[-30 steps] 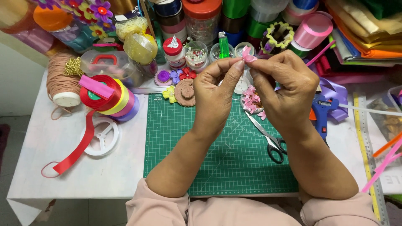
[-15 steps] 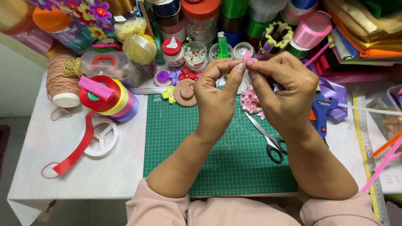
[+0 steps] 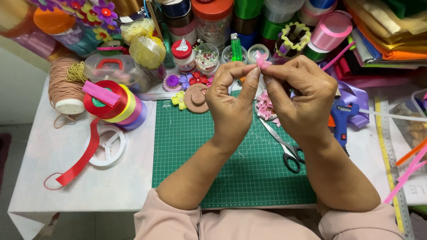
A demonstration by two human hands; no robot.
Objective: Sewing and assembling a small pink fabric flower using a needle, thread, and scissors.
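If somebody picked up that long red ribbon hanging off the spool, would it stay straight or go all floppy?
Probably floppy: the red ribbon trails from the stacked spools in a loose curve and loops at its end on the white table. It looks thin and flat, so likely very light. Its shiny surface suggests it may slip through fingers.

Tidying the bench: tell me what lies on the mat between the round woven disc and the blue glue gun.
In the head view, between the woven disc and the glue gun lie a heap of pink ribbon pieces and black-handled scissors; both raised hands partly hide that stretch.

A small pink ribbon piece point(image 3: 261, 61) is folded into a petal. It sits pinched between the fingertips of both hands, poking up above them.
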